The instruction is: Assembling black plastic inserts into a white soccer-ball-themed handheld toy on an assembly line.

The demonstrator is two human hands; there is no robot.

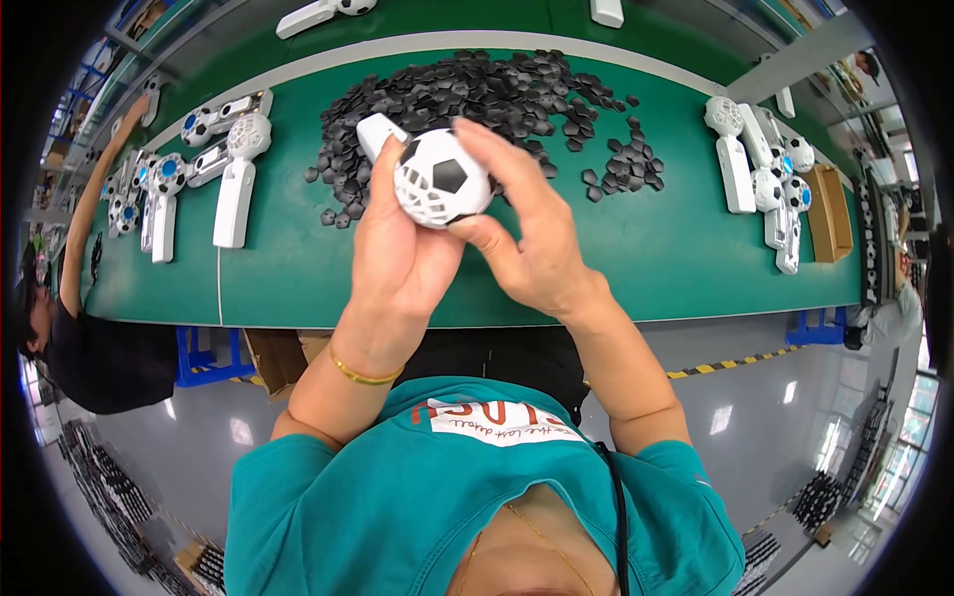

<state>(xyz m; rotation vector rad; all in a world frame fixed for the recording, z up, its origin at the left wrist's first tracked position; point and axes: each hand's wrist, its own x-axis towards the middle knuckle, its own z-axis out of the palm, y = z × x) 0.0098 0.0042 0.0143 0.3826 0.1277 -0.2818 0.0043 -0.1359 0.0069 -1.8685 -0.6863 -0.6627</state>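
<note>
In front of me, above the green bench, I hold a white handheld fan (435, 177) with a football-shaped head. Its head carries black pentagon patches and a slotted grille, and its short white handle points up and to the left. My left hand (402, 238) is closed round the head from below and the left, thumb up along its side. With fingers bent over the far right side and thumb at the lower right edge, my right hand (537, 223) grips the head too. Black pentagon pieces (447, 94) lie in a wide loose pile just beyond my hands.
More ball-headed fans (238, 179) lie at the left, some showing blue discs. Another group of fans (770, 179) lies at the right beside an open cardboard box (828, 214). A smaller cluster of pentagons (633, 164) sits right of the pile. A co-worker (99, 348) reaches forward at far left.
</note>
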